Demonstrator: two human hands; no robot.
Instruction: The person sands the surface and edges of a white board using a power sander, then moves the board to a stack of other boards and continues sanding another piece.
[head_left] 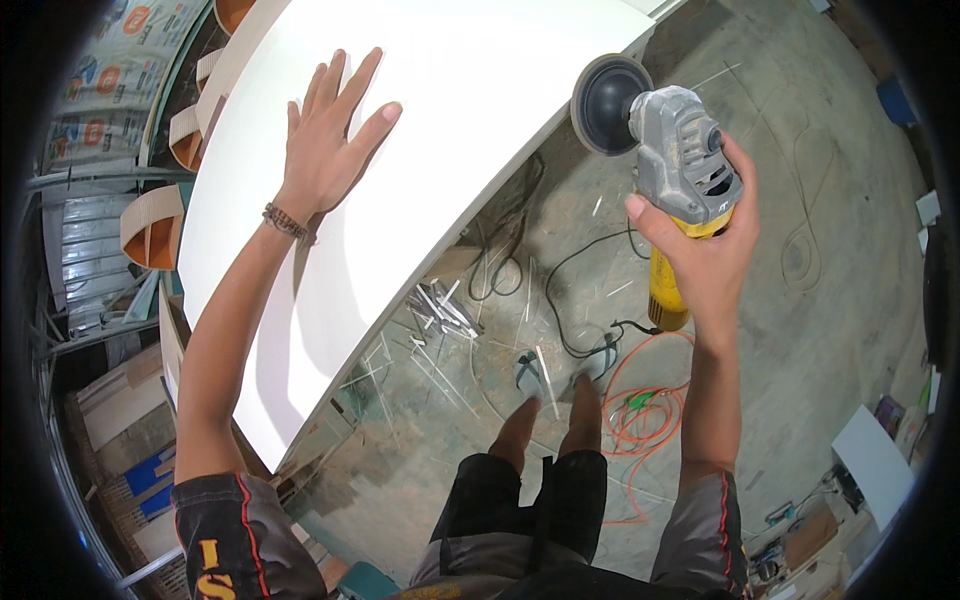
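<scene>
My left hand (335, 145) lies flat on a large white panel (440, 120), its fingers spread. In my right hand (705, 235) is an angle grinder (685, 160) with a grey gear head and a yellow body, my fingers wrapped round it. A round black disc pad (607, 105) is fitted to the grinder, close to the panel's right edge; I cannot tell whether it touches. The grinder's black cord hangs down from its lower end.
Offcut strips (440, 308) are heaped on the concrete floor (780, 370) below the panel. An orange cord (640, 405) lies coiled by my feet, with black cable loops nearby. Curved wooden pieces (153, 228) stand along the panel's left side. A white board (875, 465) lies at far right.
</scene>
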